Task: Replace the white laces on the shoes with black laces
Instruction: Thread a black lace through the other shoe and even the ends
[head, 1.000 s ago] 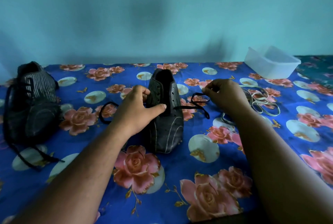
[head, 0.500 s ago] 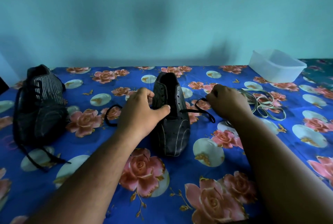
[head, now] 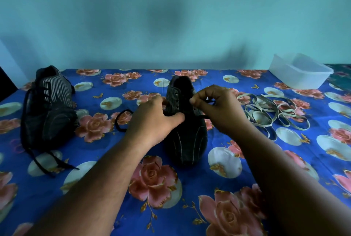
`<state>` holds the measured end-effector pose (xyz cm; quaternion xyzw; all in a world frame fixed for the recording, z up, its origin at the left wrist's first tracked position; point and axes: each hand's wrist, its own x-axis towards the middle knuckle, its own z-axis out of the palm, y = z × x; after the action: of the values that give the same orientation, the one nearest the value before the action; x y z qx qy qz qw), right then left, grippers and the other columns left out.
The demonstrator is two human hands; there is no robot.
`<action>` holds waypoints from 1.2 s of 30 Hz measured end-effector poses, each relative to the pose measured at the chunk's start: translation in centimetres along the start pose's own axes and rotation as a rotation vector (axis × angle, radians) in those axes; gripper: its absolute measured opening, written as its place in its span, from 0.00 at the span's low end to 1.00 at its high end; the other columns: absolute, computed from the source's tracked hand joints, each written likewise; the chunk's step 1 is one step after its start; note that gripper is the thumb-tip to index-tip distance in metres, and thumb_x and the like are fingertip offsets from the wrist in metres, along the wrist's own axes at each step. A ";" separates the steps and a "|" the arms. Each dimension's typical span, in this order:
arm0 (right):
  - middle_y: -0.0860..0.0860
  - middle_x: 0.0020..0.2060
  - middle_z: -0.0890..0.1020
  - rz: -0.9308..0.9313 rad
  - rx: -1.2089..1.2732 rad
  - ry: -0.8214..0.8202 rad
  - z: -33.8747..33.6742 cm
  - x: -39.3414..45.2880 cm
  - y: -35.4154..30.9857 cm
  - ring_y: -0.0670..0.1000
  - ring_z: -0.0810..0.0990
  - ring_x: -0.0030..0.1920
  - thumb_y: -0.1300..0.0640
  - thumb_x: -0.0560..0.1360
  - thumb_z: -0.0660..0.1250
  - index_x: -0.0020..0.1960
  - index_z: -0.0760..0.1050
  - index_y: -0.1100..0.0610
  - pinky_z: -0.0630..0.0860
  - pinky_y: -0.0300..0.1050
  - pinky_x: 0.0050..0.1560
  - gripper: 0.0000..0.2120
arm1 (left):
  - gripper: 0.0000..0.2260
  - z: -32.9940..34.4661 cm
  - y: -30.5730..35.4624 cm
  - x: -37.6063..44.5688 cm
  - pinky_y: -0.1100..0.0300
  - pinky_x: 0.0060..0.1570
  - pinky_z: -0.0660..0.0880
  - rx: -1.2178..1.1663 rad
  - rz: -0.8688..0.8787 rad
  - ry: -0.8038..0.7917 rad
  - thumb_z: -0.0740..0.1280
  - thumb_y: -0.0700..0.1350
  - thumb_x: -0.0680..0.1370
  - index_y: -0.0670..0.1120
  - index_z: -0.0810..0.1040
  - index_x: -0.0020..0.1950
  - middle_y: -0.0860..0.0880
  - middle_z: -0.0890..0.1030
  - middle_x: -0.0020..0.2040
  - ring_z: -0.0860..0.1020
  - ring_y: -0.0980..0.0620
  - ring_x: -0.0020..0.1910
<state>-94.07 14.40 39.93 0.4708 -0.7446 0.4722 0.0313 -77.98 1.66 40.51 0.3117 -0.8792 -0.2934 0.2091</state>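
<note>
A black shoe stands in the middle of the flowered cloth, toe toward me. My left hand grips its left side, thumb across the tongue area. My right hand is above the shoe's right eyelets and pinches a black lace between thumb and fingers. The lace's other end loops out on the left of the shoe. A second black shoe with black laces threaded stands at the far left. The white laces lie in a loose heap to the right.
A clear plastic tub sits at the back right near the wall. The blue flowered cloth covers the whole surface. A dark object shows at the far left edge.
My right hand has moved left from beside the shoe to over its eyelets, carrying the black lace end. The left hand keeps its grip on the shoe.
</note>
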 end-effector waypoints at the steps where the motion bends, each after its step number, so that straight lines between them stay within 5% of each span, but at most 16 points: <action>1: 0.40 0.40 0.82 0.001 0.007 -0.014 0.7 -0.1 0.0 0.46 0.81 0.46 0.37 0.69 0.70 0.41 0.82 0.43 0.77 0.59 0.53 0.10 | 0.21 0.1 0.1 -0.1 0.59 0.41 0.76 0.003 0.007 0.015 0.72 0.63 0.72 0.53 0.79 0.60 0.56 0.83 0.52 0.80 0.54 0.49; 7: 0.42 0.42 0.81 0.020 -0.058 -0.020 2.5 -0.7 0.3 0.52 0.78 0.50 0.34 0.70 0.65 0.42 0.82 0.44 0.76 0.59 0.53 0.15 | 0.29 0.0 0.3 -0.2 0.52 0.48 0.80 -0.040 0.010 0.042 0.67 0.67 0.68 0.53 0.77 0.65 0.55 0.83 0.56 0.81 0.53 0.51; 11: 0.42 0.45 0.78 -0.005 -0.161 -0.046 2.6 -0.9 0.1 0.53 0.74 0.57 0.46 0.75 0.72 0.45 0.82 0.44 0.67 0.49 0.54 0.03 | 0.26 -0.1 0.3 -0.3 0.53 0.52 0.78 -0.044 0.048 -0.009 0.72 0.61 0.73 0.52 0.76 0.68 0.53 0.80 0.61 0.79 0.52 0.56; 18: 0.40 0.47 0.76 -0.139 -0.216 -0.054 2.1 -0.8 -0.2 0.51 0.70 0.57 0.51 0.76 0.74 0.49 0.84 0.46 0.55 0.45 0.50 0.03 | 0.25 -1.6 -1.4 0.8 0.48 0.51 0.80 -0.094 0.137 -0.148 0.65 0.75 0.67 0.60 0.80 0.53 0.57 0.83 0.50 0.81 0.58 0.49; 22: 0.36 0.46 0.74 -0.141 -0.180 -0.102 1.7 -0.6 0.0 0.49 0.69 0.58 0.51 0.74 0.75 0.50 0.84 0.43 0.58 0.49 0.53 0.06 | 0.08 -1.3 -2.5 1.8 0.52 0.54 0.80 -0.158 0.202 -0.076 0.75 0.54 0.76 0.55 0.85 0.53 0.58 0.85 0.45 0.82 0.61 0.47; 25: 0.33 0.44 0.72 -0.134 -0.193 -0.048 2.2 -0.6 0.2 0.50 0.70 0.58 0.52 0.74 0.74 0.49 0.84 0.43 0.58 0.49 0.53 0.05 | 0.07 -0.8 -2.4 1.9 0.68 0.52 0.77 -0.185 0.248 -0.003 0.77 0.47 0.75 0.54 0.87 0.52 0.59 0.85 0.43 0.82 0.62 0.50; 30: 0.35 0.44 0.72 -0.068 -0.183 -0.015 2.5 -0.7 0.2 0.50 0.69 0.59 0.50 0.74 0.75 0.49 0.84 0.43 0.60 0.50 0.56 0.04 | 0.04 0.0 -2.9 2.4 0.47 0.47 0.81 -0.259 0.311 0.019 0.77 0.45 0.76 0.51 0.87 0.49 0.54 0.86 0.42 0.84 0.54 0.43; 34: 0.39 0.48 0.74 -0.094 -0.055 -0.030 1.4 -0.1 0.6 0.53 0.72 0.59 0.40 0.73 0.70 0.53 0.83 0.38 0.69 0.54 0.61 0.11 | 0.03 -0.1 -2.4 2.0 0.45 0.51 0.81 -0.366 0.222 -0.037 0.72 0.43 0.79 0.50 0.85 0.47 0.51 0.85 0.43 0.83 0.49 0.45; 36: 0.43 0.51 0.75 -0.047 0.044 -0.023 0.7 0.3 1.6 0.53 0.73 0.61 0.44 0.78 0.67 0.60 0.81 0.37 0.69 0.54 0.66 0.11 | 0.06 -0.1 -2.4 1.8 0.46 0.55 0.80 -0.455 0.108 -0.069 0.70 0.42 0.80 0.50 0.84 0.45 0.51 0.85 0.46 0.82 0.49 0.50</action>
<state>-95.13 13.89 38.62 0.4941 -0.7231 0.4821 0.0232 -78.19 -1.17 39.39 0.1989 -0.8126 -0.4828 0.2588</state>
